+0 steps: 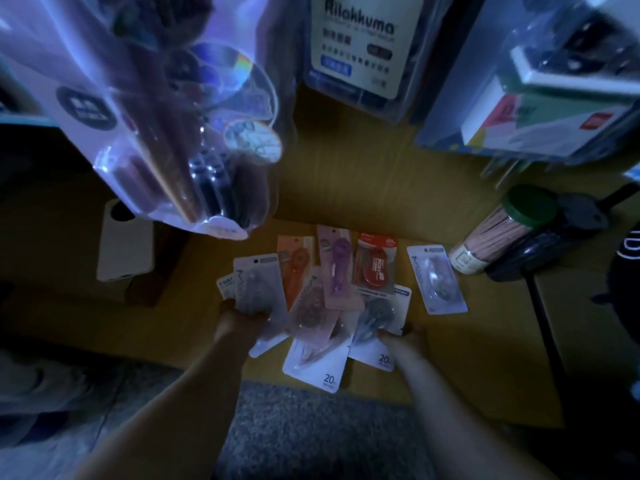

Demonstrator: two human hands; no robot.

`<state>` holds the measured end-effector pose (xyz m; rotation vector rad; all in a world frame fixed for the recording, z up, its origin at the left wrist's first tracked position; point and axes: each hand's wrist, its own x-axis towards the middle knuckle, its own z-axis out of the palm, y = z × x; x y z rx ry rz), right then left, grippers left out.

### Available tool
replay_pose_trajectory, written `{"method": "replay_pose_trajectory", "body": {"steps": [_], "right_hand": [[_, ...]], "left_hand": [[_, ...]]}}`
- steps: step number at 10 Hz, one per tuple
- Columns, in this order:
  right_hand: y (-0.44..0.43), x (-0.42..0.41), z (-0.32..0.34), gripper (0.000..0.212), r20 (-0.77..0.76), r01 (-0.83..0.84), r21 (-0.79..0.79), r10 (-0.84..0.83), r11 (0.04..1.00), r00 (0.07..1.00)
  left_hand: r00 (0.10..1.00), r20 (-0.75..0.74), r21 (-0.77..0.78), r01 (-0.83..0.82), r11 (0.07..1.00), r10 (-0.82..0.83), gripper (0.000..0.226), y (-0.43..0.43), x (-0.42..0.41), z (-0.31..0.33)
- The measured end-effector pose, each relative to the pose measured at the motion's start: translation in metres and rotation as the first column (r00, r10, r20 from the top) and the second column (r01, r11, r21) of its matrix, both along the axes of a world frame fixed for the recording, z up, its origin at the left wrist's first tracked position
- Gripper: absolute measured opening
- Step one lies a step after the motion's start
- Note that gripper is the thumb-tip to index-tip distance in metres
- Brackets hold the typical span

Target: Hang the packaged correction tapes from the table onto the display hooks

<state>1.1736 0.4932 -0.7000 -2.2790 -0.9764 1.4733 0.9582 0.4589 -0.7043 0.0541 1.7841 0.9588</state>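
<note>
Several packaged correction tapes lie fanned out on the yellow table [467,358]: an orange pack [294,268], a purple pack [337,268], a red pack [375,268] and a white pack [437,278] off to the right. My left hand [242,315] grips a white-carded pack [258,289] with another card behind it. My right hand [401,339] holds the lower edge of a white pack with a grey tape [377,320]. A pink pack [311,313] overlaps a white "20" card [320,368]. The scene is dim.
Hanging packaged goods crowd the top: a clear bag of pens [166,133], a Rilakkuma box [360,46], a boxed item [554,98]. A green-lidded jar of pencils [498,230] lies at right beside a dark stand [550,258]. Grey floor [311,438] lies below.
</note>
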Motion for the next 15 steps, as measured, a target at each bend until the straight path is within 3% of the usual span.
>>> {"method": "replay_pose_trajectory", "body": {"steps": [1,2,3,4,5,6,7,9,12,13,15], "right_hand": [[0.004,-0.008,0.002,0.049,-0.13,-0.004,-0.129,-0.013,0.992,0.991],[0.003,-0.017,0.006,0.048,-0.161,0.029,-0.149,-0.053,0.988,0.986],[0.0,-0.014,0.005,0.047,-0.206,0.026,-0.169,-0.061,0.985,0.977],[-0.005,-0.009,0.002,0.043,-0.249,0.055,-0.147,-0.091,0.988,0.964],[-0.009,-0.005,-0.005,0.035,-0.244,0.025,-0.119,-0.054,0.993,0.968],[-0.014,-0.003,-0.002,0.021,-0.251,0.037,-0.108,-0.063,0.993,0.966],[-0.015,0.002,-0.007,0.032,-0.317,0.061,-0.12,-0.096,0.991,0.944],[-0.02,0.002,0.004,0.065,-0.332,0.052,-0.119,-0.09,0.991,0.939],[-0.027,0.006,0.005,0.058,-0.317,0.031,-0.107,-0.063,0.994,0.946],[-0.036,0.012,0.008,0.058,-0.322,0.006,-0.084,-0.033,0.996,0.946],[-0.06,0.035,0.033,0.049,-0.32,-0.05,-0.041,0.034,0.998,0.947]], "left_hand": [[0.956,-0.24,0.004,0.177,0.984,-0.171,0.066,-0.001,0.004,0.005],[0.963,-0.228,0.104,0.17,0.98,-0.143,0.065,-0.009,0.013,0.001],[0.963,-0.082,0.095,0.263,0.96,-0.256,0.047,-0.019,0.022,0.01],[0.895,-0.035,0.116,0.446,0.888,-0.445,0.036,-0.019,0.033,0.017],[0.886,-0.198,0.064,0.439,0.896,-0.42,0.037,-0.013,0.045,0.016],[0.882,-0.263,0.053,0.418,0.907,-0.392,0.047,-0.009,0.054,0.011],[0.906,-0.207,0.072,0.39,0.918,-0.369,0.048,-0.006,0.056,0.013],[0.876,-0.118,0.053,0.477,0.877,-0.468,0.031,-0.018,0.061,0.013],[0.859,-0.196,0.101,0.498,0.862,-0.473,0.031,-0.013,0.066,0.023],[0.911,-0.169,0.134,0.4,0.907,-0.377,0.013,-0.022,0.066,0.026],[0.941,0.051,0.284,0.306,0.909,-0.334,0.035,-0.05,0.076,0.048]]}}
